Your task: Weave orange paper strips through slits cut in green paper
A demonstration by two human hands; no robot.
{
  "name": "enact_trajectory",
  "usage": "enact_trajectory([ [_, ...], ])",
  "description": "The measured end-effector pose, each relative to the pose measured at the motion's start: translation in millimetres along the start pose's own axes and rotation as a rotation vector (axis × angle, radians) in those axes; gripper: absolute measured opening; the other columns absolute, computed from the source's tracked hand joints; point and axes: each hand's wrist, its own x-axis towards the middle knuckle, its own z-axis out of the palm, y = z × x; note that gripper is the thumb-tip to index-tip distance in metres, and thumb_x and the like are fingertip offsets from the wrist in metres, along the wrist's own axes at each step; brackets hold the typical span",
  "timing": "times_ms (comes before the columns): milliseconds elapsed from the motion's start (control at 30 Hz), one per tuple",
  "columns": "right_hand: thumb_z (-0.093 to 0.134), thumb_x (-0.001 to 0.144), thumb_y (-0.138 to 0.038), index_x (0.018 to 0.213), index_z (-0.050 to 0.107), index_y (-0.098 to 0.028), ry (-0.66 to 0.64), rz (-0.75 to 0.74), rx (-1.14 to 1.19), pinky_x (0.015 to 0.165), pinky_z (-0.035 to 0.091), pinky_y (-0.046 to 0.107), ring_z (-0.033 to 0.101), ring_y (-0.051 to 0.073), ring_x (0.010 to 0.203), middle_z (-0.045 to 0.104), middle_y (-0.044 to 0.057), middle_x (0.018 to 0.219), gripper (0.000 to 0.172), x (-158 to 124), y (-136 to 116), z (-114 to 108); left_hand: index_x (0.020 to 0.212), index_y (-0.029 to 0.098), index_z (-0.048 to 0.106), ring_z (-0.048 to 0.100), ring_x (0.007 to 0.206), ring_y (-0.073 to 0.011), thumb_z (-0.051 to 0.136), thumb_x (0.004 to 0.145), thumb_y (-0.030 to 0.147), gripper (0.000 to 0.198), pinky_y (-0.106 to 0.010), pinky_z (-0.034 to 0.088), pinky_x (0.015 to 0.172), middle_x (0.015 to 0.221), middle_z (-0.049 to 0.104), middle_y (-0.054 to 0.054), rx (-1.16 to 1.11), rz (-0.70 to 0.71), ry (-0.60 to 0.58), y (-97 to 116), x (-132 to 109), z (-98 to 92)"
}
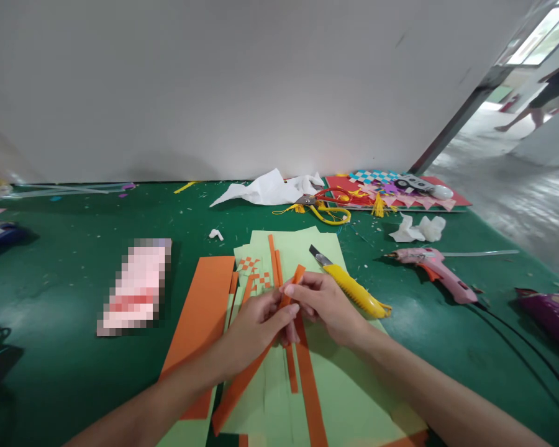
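Observation:
Both my hands meet above a stack of light green paper sheets. My left hand and my right hand have their fingers closed on an orange paper strip, whose top end sticks up between them. The fingers cover its middle part. Other long orange strips lie on the green sheets below the hands. Small orange-and-white checkered woven paper pieces rest just beyond my left hand. A yellow utility knife, blade out, lies beside my right hand. To the left is a wide orange paper sheet.
Scissors, crumpled tissue and a red board with paper crafts lie along the white wall. At right is a pink glue gun with a cord, near a purple object. A blurred-out pink item lies left.

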Motion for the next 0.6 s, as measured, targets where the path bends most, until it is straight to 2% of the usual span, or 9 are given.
enact_trajectory([
  [133, 0.071, 0.077, -0.044, 0.066, 0.059, -0.015, -0.017, -0.011, -0.015, 0.042, 0.022, 0.022, 0.031, 0.006, 0.041, 0.040, -0.008, 0.044, 0.033, -0.5, -1.1, 0.3, 0.083, 0.016, 0.061, 0.060, 0.060, -0.0147, 0.047, 0.094, 0.036, 0.027, -0.025, 0.045, 0.059, 0.061, 0.062, 0.000, 0.028, -0.004, 0.001, -0.2, -1.0, -0.3],
  [300, 0.069, 0.079, -0.044, 0.073, 0.062, -0.015, -0.021, -0.017, -0.001, 0.042, 0.021, 0.022, 0.032, 0.006, 0.042, 0.040, -0.008, 0.045, 0.031, -0.3, -0.5, -0.8, 0.090, 0.017, 0.062, 0.060, 0.061, -0.0146, 0.040, 0.097, 0.033, 0.028, -0.026, 0.045, 0.063, 0.059, 0.062, 0.001, 0.002, -0.008, -0.004, 1.6, -2.1, -0.6],
  [400, 0.067, 0.080, -0.046, 0.078, 0.061, -0.015, -0.007, -0.015, 0.029, 0.042, 0.019, 0.022, 0.031, 0.006, 0.042, 0.040, -0.008, 0.047, 0.032, -0.1, -0.2, -0.6, 0.078, 0.018, 0.059, 0.060, 0.059, -0.0149, 0.038, 0.097, 0.033, 0.032, -0.026, 0.045, 0.062, 0.058, 0.062, 0.001, 0.001, -0.007, 0.010, 2.7, -2.3, -0.1],
  [600, 0.065, 0.081, -0.050, 0.063, 0.050, -0.017, 0.022, -0.008, 0.023, 0.043, 0.019, 0.023, 0.032, 0.006, 0.042, 0.038, -0.007, 0.046, 0.040, -0.5, -1.2, 0.5, 0.074, 0.018, 0.058, 0.060, 0.061, -0.0146, 0.041, 0.096, 0.034, 0.033, -0.026, 0.045, 0.062, 0.060, 0.065, 0.000, 0.027, -0.019, 0.016, 4.0, -2.3, -0.7],
])
